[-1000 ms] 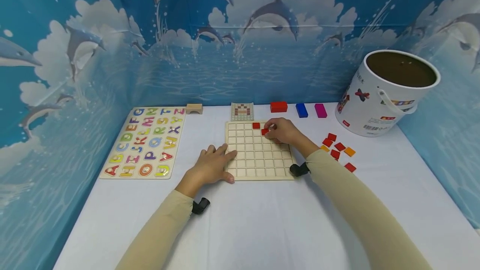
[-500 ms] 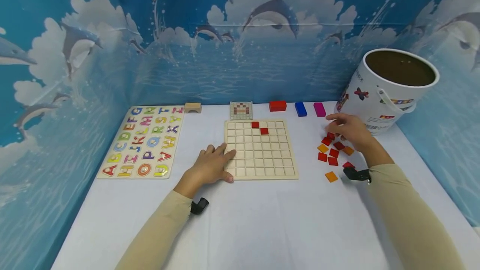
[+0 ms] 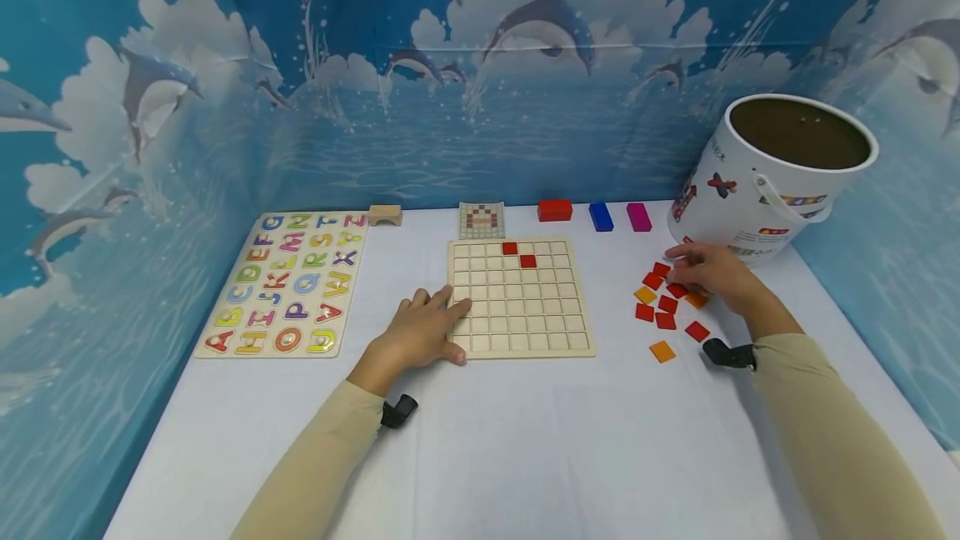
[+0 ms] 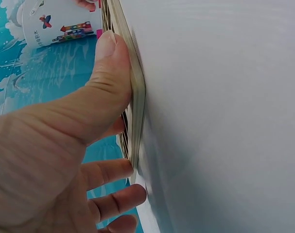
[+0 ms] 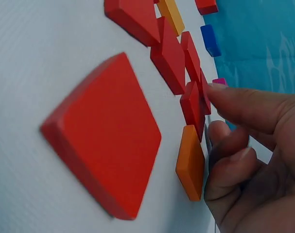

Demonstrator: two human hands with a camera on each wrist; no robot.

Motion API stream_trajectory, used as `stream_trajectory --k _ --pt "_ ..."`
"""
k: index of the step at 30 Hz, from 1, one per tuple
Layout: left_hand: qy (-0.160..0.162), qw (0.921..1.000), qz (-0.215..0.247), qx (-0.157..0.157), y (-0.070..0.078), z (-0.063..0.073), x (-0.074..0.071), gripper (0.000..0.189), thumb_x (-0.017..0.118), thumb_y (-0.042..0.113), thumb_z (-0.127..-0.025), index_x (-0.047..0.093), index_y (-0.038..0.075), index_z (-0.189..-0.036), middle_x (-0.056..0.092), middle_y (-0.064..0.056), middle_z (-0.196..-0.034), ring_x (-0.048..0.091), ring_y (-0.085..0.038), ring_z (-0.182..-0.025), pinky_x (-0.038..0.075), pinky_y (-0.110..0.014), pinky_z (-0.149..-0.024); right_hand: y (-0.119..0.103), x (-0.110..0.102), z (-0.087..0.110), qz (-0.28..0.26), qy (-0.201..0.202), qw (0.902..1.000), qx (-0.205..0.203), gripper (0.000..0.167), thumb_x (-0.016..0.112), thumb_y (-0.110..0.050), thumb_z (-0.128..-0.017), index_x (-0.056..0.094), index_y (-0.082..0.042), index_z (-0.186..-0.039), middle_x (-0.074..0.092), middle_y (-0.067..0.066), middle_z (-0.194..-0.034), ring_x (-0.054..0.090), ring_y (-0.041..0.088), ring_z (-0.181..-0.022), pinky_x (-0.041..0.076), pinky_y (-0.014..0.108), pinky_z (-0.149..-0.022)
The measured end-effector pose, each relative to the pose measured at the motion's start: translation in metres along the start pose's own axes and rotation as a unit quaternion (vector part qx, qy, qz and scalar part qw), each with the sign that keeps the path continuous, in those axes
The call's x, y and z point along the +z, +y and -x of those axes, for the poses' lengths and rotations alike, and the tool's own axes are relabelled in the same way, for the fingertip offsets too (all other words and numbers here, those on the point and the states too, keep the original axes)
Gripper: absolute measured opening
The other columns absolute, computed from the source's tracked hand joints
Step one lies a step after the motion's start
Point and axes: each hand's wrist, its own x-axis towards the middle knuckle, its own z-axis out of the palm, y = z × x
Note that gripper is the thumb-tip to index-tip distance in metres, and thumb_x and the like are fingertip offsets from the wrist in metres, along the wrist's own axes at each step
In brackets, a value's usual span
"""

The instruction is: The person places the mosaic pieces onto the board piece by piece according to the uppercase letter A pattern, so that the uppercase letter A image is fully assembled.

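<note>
My left hand (image 3: 422, 327) rests at the left edge of the wooden grid board (image 3: 528, 319), fingers spread over its rim. The left wrist view shows the thumb (image 4: 111, 63) along the board's edge. Two red square tiles (image 3: 528, 261) sit in cells near the top of the board. My right hand (image 3: 716, 273) is over the loose tiles on the right. In the right wrist view one of its fingertips (image 5: 216, 91) is right at a red tile (image 5: 204, 94), and other fingers bend loosely below. An orange tile (image 5: 190, 162) lies beside them.
A white bucket (image 3: 738, 190) stands behind the right hand. An alphabet board (image 3: 281, 286) lies at left. Along the back are a wooden arch block (image 3: 386, 215), a pattern card (image 3: 482, 221), and red (image 3: 555, 210), blue (image 3: 601, 217) and magenta (image 3: 639, 217) blocks.
My right hand has left a red tile on the board and moved right to the loose tiles, then shifted slightly nearer over them. The left hand has stayed on the board's edge.
</note>
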Motion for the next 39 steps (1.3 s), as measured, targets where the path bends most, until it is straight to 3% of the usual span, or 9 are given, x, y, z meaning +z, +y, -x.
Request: stream_trajectory --k 11,17,19,23,27,31,33,39 --pt "-0.001 1.0000 0.001 0.001 0.001 0.001 -0.001 0.094 0.079 0.053 -0.078 0.040 0.024 -0.159 0.027 -0.014 -0.167 0.039 -0.034 -0.130 0.036 -0.048 -0.097 -0.006 0.002 -0.002 0.019 -0.006 0.9996 0.020 0.051 0.075 -0.024 -0.094 0.056 -0.001 -0.136 0.055 0.018 -0.107 0.054 0.029 -0.090 0.049 0.031 -0.070" --pt "-0.002 1.0000 -0.002 0.002 0.002 0.002 -0.004 0.094 0.078 0.053 -0.079 0.040 0.024 -0.159 0.027 -0.015 -0.167 0.038 -0.035 -0.133 0.036 -0.049 -0.099 -0.010 0.005 0.000 -0.002 0.005 0.9995 0.031 0.044 0.072 -0.023 -0.096 0.050 -0.001 -0.128 0.053 0.019 -0.112 0.051 0.031 -0.097 0.048 0.032 -0.074" --pt "-0.003 1.0000 -0.001 0.004 0.002 0.003 -0.005 0.094 0.078 0.053 -0.079 0.039 0.024 -0.159 0.026 -0.015 -0.167 0.037 -0.036 -0.134 0.036 -0.050 -0.101 -0.009 0.005 0.000 -0.027 0.012 0.9990 0.033 0.041 0.067 -0.025 -0.099 0.049 -0.001 -0.127 0.051 0.019 -0.114 0.050 0.030 -0.095 0.048 0.031 -0.073" --pt "-0.004 1.0000 -0.001 0.005 0.003 0.003 -0.005 0.093 0.078 0.052 -0.079 0.039 0.024 -0.159 0.026 -0.014 -0.167 0.037 -0.035 -0.135 0.035 -0.051 -0.102 -0.015 0.005 0.001 -0.121 0.015 0.9921 0.031 0.046 0.058 -0.029 -0.104 0.046 -0.005 -0.142 0.051 0.014 -0.112 0.051 0.022 -0.077 0.046 0.028 -0.066" --pt "-0.002 1.0000 -0.004 0.003 0.001 0.004 -0.007 0.093 0.078 0.053 -0.080 0.039 0.024 -0.159 0.026 -0.014 -0.167 0.038 -0.035 -0.134 0.036 -0.051 -0.101 -0.033 0.011 0.001 -0.236 -0.005 0.9710 0.035 0.052 0.059 -0.032 -0.104 0.043 -0.010 -0.148 0.054 0.006 -0.105 0.048 0.016 -0.068 0.044 0.024 -0.061" --pt "0.001 1.0000 -0.003 -0.002 0.000 0.005 -0.008 0.093 0.079 0.052 -0.079 0.040 0.024 -0.159 0.027 -0.014 -0.166 0.037 -0.036 -0.135 0.036 -0.051 -0.102 -0.053 0.027 -0.006 -0.294 -0.028 0.9545 0.043 0.059 0.069 -0.033 -0.099 0.045 -0.011 -0.148 0.059 0.003 -0.107 0.050 0.014 -0.070 0.044 0.022 -0.061" --pt "0.001 1.0000 0.000 -0.002 0.000 0.004 -0.007 0.093 0.079 0.052 -0.078 0.040 0.024 -0.158 0.027 -0.014 -0.166 0.037 -0.036 -0.136 0.035 -0.051 -0.103 -0.062 0.037 -0.008 -0.286 -0.038 0.9565 0.041 0.059 0.071 -0.033 -0.098 0.046 -0.013 -0.148 0.061 0.004 -0.108 0.052 0.014 -0.072 0.045 0.023 -0.062" --pt "0.000 1.0000 0.001 0.009 0.000 0.003 -0.004 0.094 0.079 0.054 -0.079 0.040 0.024 -0.159 0.028 -0.016 -0.166 0.037 -0.036 -0.138 0.036 -0.050 -0.103 -0.089 0.079 -0.019 -0.192 -0.061 0.9795 -0.001 0.050 0.071 -0.027 -0.098 0.052 -0.012 -0.142 0.064 0.006 -0.094 0.054 0.015 -0.070 0.042 0.025 -0.060"
